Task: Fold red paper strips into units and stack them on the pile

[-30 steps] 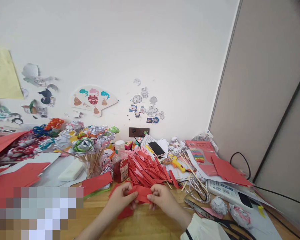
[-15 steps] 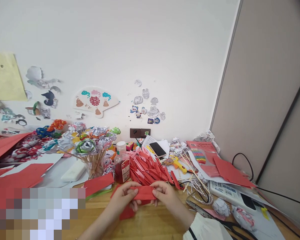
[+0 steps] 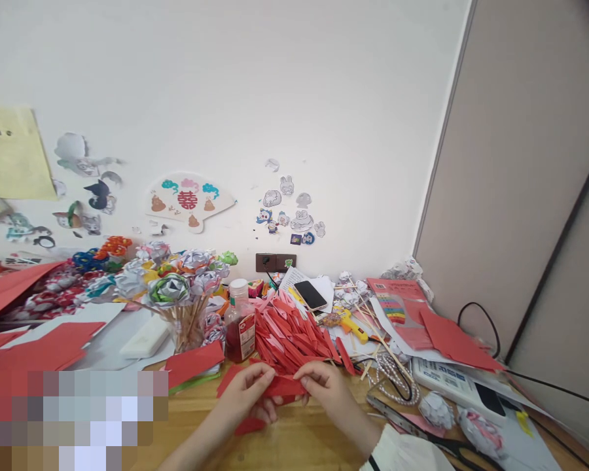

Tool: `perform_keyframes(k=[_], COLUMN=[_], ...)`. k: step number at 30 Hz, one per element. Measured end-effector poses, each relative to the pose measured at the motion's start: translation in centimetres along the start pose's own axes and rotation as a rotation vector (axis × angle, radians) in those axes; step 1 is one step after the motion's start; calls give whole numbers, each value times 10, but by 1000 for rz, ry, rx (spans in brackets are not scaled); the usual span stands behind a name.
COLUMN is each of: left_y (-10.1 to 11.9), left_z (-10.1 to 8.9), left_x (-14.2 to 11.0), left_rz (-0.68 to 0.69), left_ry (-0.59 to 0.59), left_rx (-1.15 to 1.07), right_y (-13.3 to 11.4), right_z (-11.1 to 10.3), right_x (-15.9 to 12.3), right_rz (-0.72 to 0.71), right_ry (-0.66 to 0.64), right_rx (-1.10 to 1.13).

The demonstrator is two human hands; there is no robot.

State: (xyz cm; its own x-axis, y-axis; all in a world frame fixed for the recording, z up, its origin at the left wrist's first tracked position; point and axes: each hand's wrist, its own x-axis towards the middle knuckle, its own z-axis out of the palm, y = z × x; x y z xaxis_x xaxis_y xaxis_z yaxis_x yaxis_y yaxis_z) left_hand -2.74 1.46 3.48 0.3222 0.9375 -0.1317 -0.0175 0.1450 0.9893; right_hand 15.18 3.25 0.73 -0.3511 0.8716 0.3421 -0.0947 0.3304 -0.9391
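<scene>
Between my two hands, low in the middle of the head view, is a piece of folded red paper (image 3: pixel 285 386). My left hand (image 3: pixel 252 390) pinches its left end between thumb and fingers. At the other end, the thumb and fingers of my right hand (image 3: pixel 320 387) are closed on the paper. A loose red scrap (image 3: pixel 249 426) lies on the wooden table under my left hand. Just beyond my hands rises a heap of folded red paper strips (image 3: pixel 294 333). A bottle of red liquid (image 3: pixel 239 327) stands left of the heap.
Paper flowers on sticks (image 3: pixel 171 291) stand in a jar at the left. Right of the heap lie a phone (image 3: pixel 310 295), a yellow glue gun (image 3: pixel 352 325), bead strings (image 3: pixel 392 379) and scissors (image 3: pixel 422 432). Red sheets (image 3: pixel 53 347) cover the left side of the wooden table (image 3: pixel 304 438).
The red paper was stretched flat between my hands; now its upper edge is bent and my thumbs have shifted up along it. My hands stay in nearly the same place.
</scene>
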Motion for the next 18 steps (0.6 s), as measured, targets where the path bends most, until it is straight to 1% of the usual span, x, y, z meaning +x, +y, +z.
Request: perform_keyframes(k=[2,3,7,8,9,13,14,15,18], left_y=[-1,-1,-1,-1,-1,-4,-5,-5,-7], left_z=[0,0,-2,-2,-2,3,4,5,5], left_x=[1,1,4,4,3,0,-1,-1,0], left_rz=[-14,2,190,204,176,-89,-117,-119,-60], left_ry=[8,15,95,104,95,2,-7,-10,12], left_rx=[28,49,181,195,190,80,60,52,68], right_y=[-3,-4,-6,-6,-6,-6,-6,-7,-8], right_z=[0,0,1,2,2,4,4,4,5], right_x=[-1,-1,-2,-2,-2,-3,-3,-3,-4], right_rz=[-15,-26,-73,-76,-78,-72,-72,-73,-78], right_ry=[9,14,13,10,12,44,49,51,55], right_rx=[-92,-145,-295,-308,-318,-336,-339,-346,-376])
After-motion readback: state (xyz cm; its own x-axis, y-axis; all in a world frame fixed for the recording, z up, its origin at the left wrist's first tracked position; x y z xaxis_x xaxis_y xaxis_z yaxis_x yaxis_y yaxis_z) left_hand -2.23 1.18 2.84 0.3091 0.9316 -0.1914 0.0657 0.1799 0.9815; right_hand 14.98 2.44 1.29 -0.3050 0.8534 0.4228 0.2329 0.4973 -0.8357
